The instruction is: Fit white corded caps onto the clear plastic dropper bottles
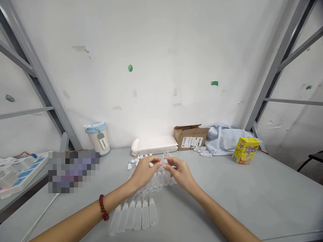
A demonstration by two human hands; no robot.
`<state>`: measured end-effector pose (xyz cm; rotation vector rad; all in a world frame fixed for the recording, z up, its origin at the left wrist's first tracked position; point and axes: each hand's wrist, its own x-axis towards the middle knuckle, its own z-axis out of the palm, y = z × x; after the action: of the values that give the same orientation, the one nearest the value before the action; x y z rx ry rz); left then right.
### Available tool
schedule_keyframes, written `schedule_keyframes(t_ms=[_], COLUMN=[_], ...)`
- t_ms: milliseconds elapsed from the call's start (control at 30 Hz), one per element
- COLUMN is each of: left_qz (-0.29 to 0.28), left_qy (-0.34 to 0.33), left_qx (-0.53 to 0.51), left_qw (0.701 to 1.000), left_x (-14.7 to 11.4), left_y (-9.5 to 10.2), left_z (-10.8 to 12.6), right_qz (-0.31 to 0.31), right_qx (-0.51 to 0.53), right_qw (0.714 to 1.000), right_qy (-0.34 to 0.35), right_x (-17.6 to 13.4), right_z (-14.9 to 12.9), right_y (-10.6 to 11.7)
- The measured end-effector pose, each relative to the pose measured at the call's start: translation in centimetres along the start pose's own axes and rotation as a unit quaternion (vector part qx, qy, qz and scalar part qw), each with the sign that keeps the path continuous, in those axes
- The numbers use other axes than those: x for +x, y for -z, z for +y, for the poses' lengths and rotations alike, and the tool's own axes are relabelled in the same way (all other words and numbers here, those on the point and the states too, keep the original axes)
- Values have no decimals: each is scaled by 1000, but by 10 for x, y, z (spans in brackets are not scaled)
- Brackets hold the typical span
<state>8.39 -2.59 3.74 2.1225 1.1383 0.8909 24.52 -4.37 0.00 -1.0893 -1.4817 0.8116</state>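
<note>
My left hand, with a dark red bead bracelet on its wrist, and my right hand meet over the middle of the table. Fingers of both are pinched on a small white cap, partly covered by the fingertips; a thin white tube curves up beside it. Below the hands stands a row of translucent plastic squeeze bottles, partly hidden. Nearer to me lies another row of squeeze bottles with thin bent tubes. Loose small white pieces are scattered behind my left hand.
Along the wall are a lidded cup, stacked white padded envelopes, a cardboard box and a light blue cloth. A few bottles lie by the box. A yellow box stands right; a power strip sits left.
</note>
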Motion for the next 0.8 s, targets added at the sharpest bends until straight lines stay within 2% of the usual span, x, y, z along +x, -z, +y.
schedule_keyframes(t_ms=[67, 167, 233, 300, 433, 533, 600, 700, 800], left_qz=[38, 14, -6, -10, -3, -7, -23, -55, -79], left_qy=[-86, -234, -286, -308, -306, -278, -246, -204, -174], left_qx=[92, 195, 245, 275, 274, 242, 219, 198, 183], left_qw=[991, 952, 926, 911, 912, 930, 944, 957, 964], left_x=[-5, -11, -12, -13, -21, -39, -55, -77, -89], left_y=[2, 5, 5, 3, -1, -2, -3, -6, -10], left_z=[-4, -5, -4, -3, -1, 1, 3, 4, 1], right_qz=[-2, -11, -28, -48, -112, -210, -304, -438, -512], right_qx=[46, 96, 118, 138, 155, 138, 118, 92, 77], right_qw=[998, 993, 988, 984, 974, 957, 930, 869, 817], right_qy=[-38, -74, -93, -105, -123, -147, -170, -213, -254], right_x=[2, 4, 3, 3, 0, -2, -4, -6, -8], right_z=[0, -2, -5, -8, -14, -19, -21, -20, -13], right_y=[0, 2, 2, 2, 6, 15, 21, 25, 22])
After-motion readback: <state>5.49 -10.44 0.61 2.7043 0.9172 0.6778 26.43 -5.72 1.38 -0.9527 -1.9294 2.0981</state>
